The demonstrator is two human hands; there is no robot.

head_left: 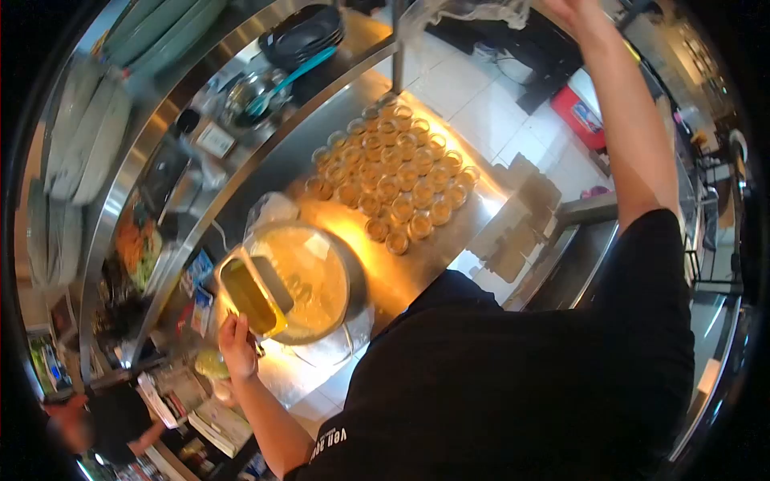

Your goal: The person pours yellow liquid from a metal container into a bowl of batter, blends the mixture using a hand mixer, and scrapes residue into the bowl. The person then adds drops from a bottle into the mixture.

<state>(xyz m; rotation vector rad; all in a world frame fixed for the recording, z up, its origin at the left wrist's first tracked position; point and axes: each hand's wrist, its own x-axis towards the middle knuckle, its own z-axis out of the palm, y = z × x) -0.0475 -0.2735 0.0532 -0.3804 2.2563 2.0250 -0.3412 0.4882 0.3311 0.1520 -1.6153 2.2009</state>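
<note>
Pinching the metal pan (250,298) between curled fingers of your left hand (238,349), steady it over the pot (348,280); your right hand (568,11), cropped, hides its grip.

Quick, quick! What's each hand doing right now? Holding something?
Left hand: closed, holding the metal container by its edge.
Right hand: can't tell; the picture's top edge cuts it off near the clear plastic.

Amber counter (370,258) glare — bowed, black edges
</note>
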